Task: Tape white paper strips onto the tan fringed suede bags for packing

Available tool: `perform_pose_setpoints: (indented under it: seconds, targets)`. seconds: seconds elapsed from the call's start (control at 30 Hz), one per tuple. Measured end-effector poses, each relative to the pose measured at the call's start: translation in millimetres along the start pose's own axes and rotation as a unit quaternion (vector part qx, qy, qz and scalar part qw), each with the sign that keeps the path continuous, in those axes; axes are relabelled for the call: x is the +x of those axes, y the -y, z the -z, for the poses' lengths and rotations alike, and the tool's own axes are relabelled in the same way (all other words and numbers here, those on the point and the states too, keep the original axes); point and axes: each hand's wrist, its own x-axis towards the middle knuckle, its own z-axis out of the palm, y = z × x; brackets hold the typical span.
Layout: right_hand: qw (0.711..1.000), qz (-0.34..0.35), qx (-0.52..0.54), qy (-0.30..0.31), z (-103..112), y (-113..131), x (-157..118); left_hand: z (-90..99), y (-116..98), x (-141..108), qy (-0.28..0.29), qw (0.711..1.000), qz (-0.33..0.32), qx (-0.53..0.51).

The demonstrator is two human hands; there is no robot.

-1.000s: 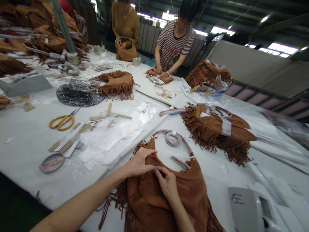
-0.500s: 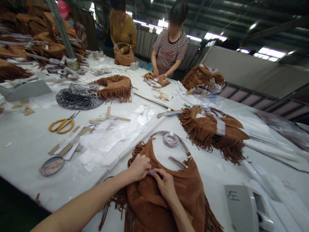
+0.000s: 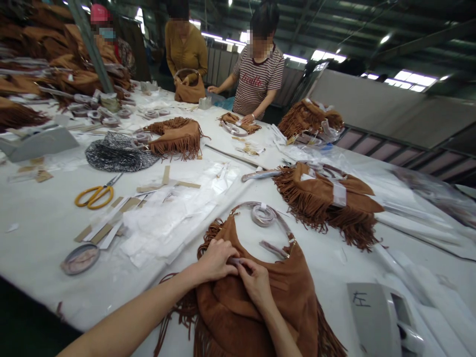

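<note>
A brown fringed handbag (image 3: 293, 297) lies flat on the white table before me, its curved handle wrapped in clear film. At the bag's upper edge, my left hand (image 3: 217, 260) is closed, fingers pinching one end of a small strip of thin translucent wrap (image 3: 234, 261). The strip's other end sits between the thumb and fingers of my right hand (image 3: 256, 283), also closed. Both hands rest over the bag's brown material. Inside the handle's loop lies a coiled wrapped strap (image 3: 263, 215). What lies under my fingers is hidden.
Yellow-handled scissors (image 3: 94, 196), white tissue sheets (image 3: 148, 233) and a tape ring (image 3: 80, 259) lie left. Another fringed bag (image 3: 327, 198) is at right, near a grey tape dispenser (image 3: 372, 317). Co-workers stand across the table (image 3: 122, 297), one in a striped shirt (image 3: 256, 79).
My left fingers have shifted slightly and now cover more of the translucent strip. Across the table, the striped-shirt co-worker has moved one hand off a bag, reaching out sideways.
</note>
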Motion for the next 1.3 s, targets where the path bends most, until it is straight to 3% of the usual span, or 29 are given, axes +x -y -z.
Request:
perform_pose_setpoints:
  seconds: [0.17,0.33,0.53,0.77,0.87,1.0,1.1,1.2,1.3]
  targets:
    - [0.998,-0.04,0.051,0.011,1.8,3.7,-0.9,-6.0,-1.8,-0.9,-0.008,1.0,0.019,0.008]
    - [0.992,-0.089,0.084,-0.013,-1.7,-1.2,-1.7,-21.4,-13.8,-11.9,-0.095,0.992,0.053,0.056]
    - [0.968,-0.158,0.191,-0.028,-9.0,-8.9,-0.4,-40.2,-20.0,-25.6,-0.124,0.974,-0.059,0.178]
    - [0.963,-0.156,0.219,-0.01,-10.1,-8.1,3.4,-55.1,-16.7,-27.5,-0.11,0.937,-0.13,0.304]
    - [0.967,-0.143,0.209,-0.011,-9.9,-9.1,1.5,-42.1,-13.7,-31.5,-0.065,0.945,-0.147,0.285]
    - [0.974,-0.124,0.191,0.002,-8.6,-9.7,-1.6,-4.0,-6.4,-21.4,0.02,0.982,-0.11,0.152]
    - [0.984,-0.086,0.156,0.019,-6.7,-7.7,-3.9,20.1,-1.0,2.3,0.009,0.998,-0.054,0.041]
    - [0.99,-0.06,0.125,0.016,-4.6,-3.9,-5.7,27.7,5.1,23.9,0.044,0.995,-0.088,0.022]
    - [0.99,-0.056,0.126,0.006,-3.1,-0.5,-7.0,22.3,12.1,29.9,0.087,0.986,-0.141,0.032]
